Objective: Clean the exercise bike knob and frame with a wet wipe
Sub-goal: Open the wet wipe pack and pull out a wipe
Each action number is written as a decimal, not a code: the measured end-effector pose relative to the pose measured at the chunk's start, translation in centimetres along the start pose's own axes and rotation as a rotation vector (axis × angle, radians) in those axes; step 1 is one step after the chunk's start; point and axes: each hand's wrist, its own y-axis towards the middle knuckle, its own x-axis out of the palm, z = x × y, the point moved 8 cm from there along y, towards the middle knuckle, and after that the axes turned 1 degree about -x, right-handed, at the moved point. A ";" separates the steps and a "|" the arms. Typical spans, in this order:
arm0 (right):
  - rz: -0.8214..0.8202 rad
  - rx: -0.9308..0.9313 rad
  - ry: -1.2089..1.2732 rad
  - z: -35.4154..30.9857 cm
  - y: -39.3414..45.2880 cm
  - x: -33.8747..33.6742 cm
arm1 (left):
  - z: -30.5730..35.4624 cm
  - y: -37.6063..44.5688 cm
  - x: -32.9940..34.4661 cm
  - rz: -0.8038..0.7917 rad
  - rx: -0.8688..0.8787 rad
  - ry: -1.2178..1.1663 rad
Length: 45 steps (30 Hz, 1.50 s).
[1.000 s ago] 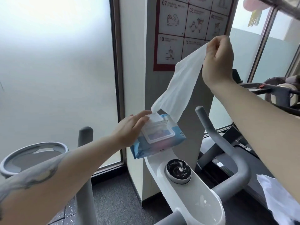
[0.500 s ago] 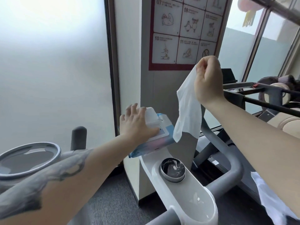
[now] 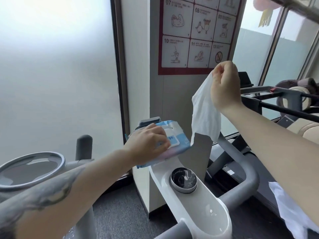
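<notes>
A person's right hand (image 3: 224, 87) holds a white wet wipe (image 3: 205, 111) aloft, its top corner pinched in closed fingers, the sheet hanging free above the exercise bike's white frame (image 3: 198, 204). The left hand (image 3: 148, 144) lies flat, fingers spread, on the lid of a blue wipe pack (image 3: 179, 144) resting on the frame's front end. The black knob (image 3: 183, 179) sits just below the pack.

Left hand (image 3: 148, 144) presses flat, palm down; right hand (image 3: 224, 87) raised (fingers (image 3: 217, 73) pinched shut).
</notes>
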 end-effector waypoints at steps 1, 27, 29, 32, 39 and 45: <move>-0.018 0.000 0.007 0.0 -0.4 0.3 | 0.0 -0.2 0.1 0.020 0.008 0.014; -0.713 1.053 0.581 5.1 -11.5 6.5 | 0.3 1.9 -0.3 -0.135 -0.783 -1.635; -0.884 1.102 0.717 4.7 -13.5 7.1 | -0.2 2.0 -0.1 -0.078 -0.832 -1.674; -1.011 1.094 0.914 2.7 -15.3 7.4 | -1.0 2.1 0.4 0.006 -0.880 -1.716; -0.543 0.972 1.023 3.7 -14.5 6.1 | -3.2 1.6 0.6 0.236 -0.890 -1.579; -0.385 0.643 0.579 5.5 -12.5 3.6 | -4.6 0.6 -0.5 0.338 -0.851 -1.251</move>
